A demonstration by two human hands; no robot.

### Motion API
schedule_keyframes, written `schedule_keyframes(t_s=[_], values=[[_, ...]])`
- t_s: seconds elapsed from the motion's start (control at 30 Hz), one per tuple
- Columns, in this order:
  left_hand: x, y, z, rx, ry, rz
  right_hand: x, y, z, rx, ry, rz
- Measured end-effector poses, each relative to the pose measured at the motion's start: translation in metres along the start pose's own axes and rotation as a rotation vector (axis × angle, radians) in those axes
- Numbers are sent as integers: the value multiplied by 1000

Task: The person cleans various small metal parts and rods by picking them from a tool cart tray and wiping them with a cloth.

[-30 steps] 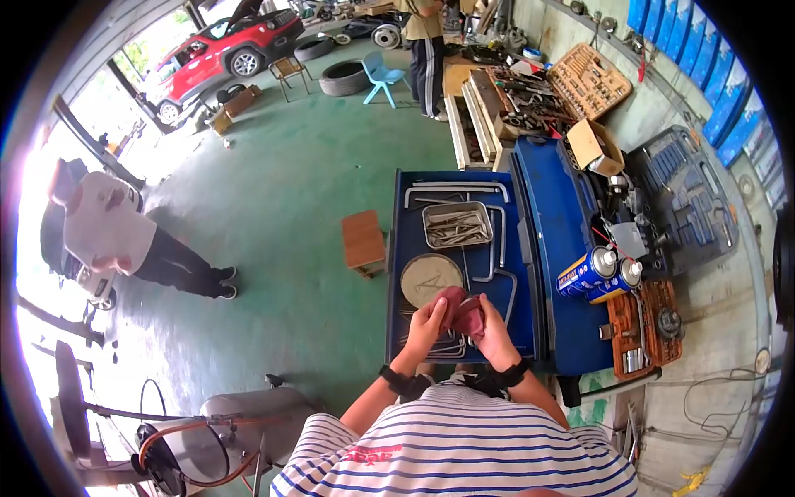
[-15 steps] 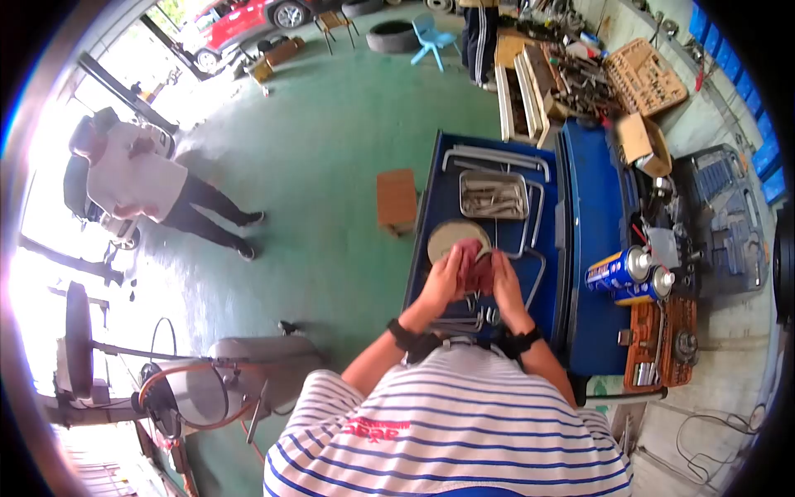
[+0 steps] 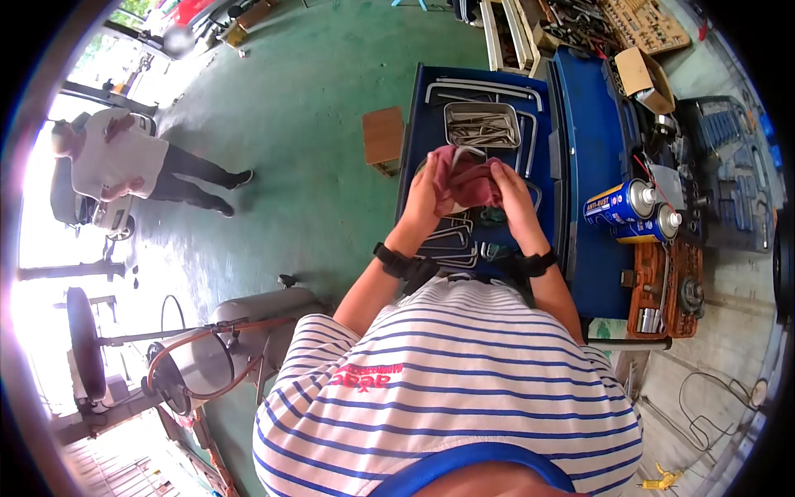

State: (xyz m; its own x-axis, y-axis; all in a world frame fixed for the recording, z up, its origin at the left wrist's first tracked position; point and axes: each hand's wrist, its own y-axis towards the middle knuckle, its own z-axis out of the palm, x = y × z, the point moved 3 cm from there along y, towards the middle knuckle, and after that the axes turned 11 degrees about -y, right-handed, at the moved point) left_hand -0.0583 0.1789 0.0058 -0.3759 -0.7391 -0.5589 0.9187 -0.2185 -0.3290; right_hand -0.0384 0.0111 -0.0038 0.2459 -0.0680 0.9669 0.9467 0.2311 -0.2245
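A dark red cloth [image 3: 469,180] is held up between both hands, with a curved metal piece showing at its top. My left hand [image 3: 424,199] grips the cloth's left side, and my right hand [image 3: 515,199] pinches its right side. Both hands are over an open blue drawer [image 3: 416,108]. Inside the drawer lie a metal tray [image 3: 482,126] of small tools, long bent bars [image 3: 484,86] and more L-shaped keys [image 3: 447,240] below the cloth.
Right of the drawer, two spray cans [image 3: 619,204] stand on a blue cabinet top [image 3: 590,132] beside an orange socket case [image 3: 650,290]. A wooden stool [image 3: 383,137] is left of the drawer. A person [image 3: 120,157] stands at the far left; a grey tank [image 3: 199,360] sits lower left.
The view has tilted down, so the drawer and cabinet appear higher. Both hands have risen in the frame with the cloth, which is now spread wider, showing more of the curved metal piece.
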Motion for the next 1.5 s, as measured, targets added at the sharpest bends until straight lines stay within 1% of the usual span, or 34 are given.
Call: schedule_keyframes(t_s=[0.03, 0.07, 0.1, 0.13, 0.2, 0.27, 0.33, 0.4, 0.43, 0.47, 0.5, 0.53, 0.57, 0.6, 0.67, 0.7, 0.73, 0.8, 0.83, 0.9, 0.93, 1.0, 1.03, 1.07, 1.1, 1.17, 1.2, 1.23, 1.27, 1.33, 1.4, 1.43, 1.47, 1.5], values=[[-5, -2, 7, -114, 23, 46, 16, -5, -3, -90, -333, -222], [-16, 2, 16, -207, 42, 114, 29, -16, -1, -183, -383, -298], [-22, 4, 12, -147, 96, 90, 36, -21, -8, -186, -529, -276], [-30, 2, 25, -139, 129, 96, 29, -15, -10, -253, -478, -494], [-31, 6, 32, -102, 226, 132, 20, -6, -21, -205, -362, -442], [-27, 9, 24, -6, 372, 136, 47, -22, -24, -227, -450, -294], [-11, 5, 46, -68, 241, 108, 35, -22, -25, -237, -270, -387], [18, 8, 34, -56, 427, -103, 30, -43, -16, -492, -685, -640], [48, 13, 22, 0, 387, -215, 21, -48, -16, -442, -671, -588], [51, 7, 28, 29, 625, -170, 11, -54, -19, -475, -664, -599], [54, 1, 34, 48, 864, -121, -7, -63, -25, -465, -697, -400], [56, 2, 23, 126, 996, 37, -22, -67, -25, -438, -727, -192], [50, -3, 14, 154, 1032, 116, -26, -64, -19, -446, -730, -194], [44, -12, 7, 181, 1060, 189, -33, -65, -12, -357, -744, -136], [31, -21, -5, 125, 840, 30, -52, -68, 2, -260, -764, -56], [29, -21, -19, 81, 724, -99, -58, -56, 11, -324, -610, -124], [26, -24, -23, 16, 621, -113, -60, -47, 16, -381, -453, -186], [19, -27, -16, -84, 805, 135, -41, -37, 26, -285, -106, -25], [19, -28, -13, -89, 812, 123, -26, -39, 31, -253, 9, -19], [15, -31, -3, -59, 989, 457, -21, -39, 30, -263, 148, 1], [17, -33, -4, -61, 996, 450, -22, -40, 25, -260, 203, -12], [23, -29, -3, 97, 1131, 249, -30, -40, 17, -230, 223, -18], [25, -30, -5, 142, 1198, 150, -33, -43, 17, -200, 328, 55], [25, -36, -7, 136, 1190, 151, -35, -48, 16, -168, 426, 132], [25, -43, -8, 153, 1151, 209, -48, -47, 11, -70, 395, 92], [35, -36, -38, 194, 955, 282, -58, -44, 15, -83, 382, 118], [26, -40, -42, 95, 889, 78, -53, -45, 23, -119, 319, 92], [21, -43, -45, 56, 717, 6, -49, -45, 24, -118, 325, 101], [20, -45, -46, 17, 545, -65, -43, -43, 25, -65, 223, 61], [19, -49, -38, -8, 447, -14, -35, -40, 25, -2, 111, 12], [15, -44, -30, -119, 235, 23, -26, -37, 12, -118, -288, -209], [14, -40, -26, -94, 252, 43, -27, -33, 9, -119, -423, -300], [19, -28, -21, -102, 235, 57, -43, -33, 7, -31, -191, -65], [18, -27, -14, -76, 324, 66, -50, -29, 4, 114, -361, 3]])
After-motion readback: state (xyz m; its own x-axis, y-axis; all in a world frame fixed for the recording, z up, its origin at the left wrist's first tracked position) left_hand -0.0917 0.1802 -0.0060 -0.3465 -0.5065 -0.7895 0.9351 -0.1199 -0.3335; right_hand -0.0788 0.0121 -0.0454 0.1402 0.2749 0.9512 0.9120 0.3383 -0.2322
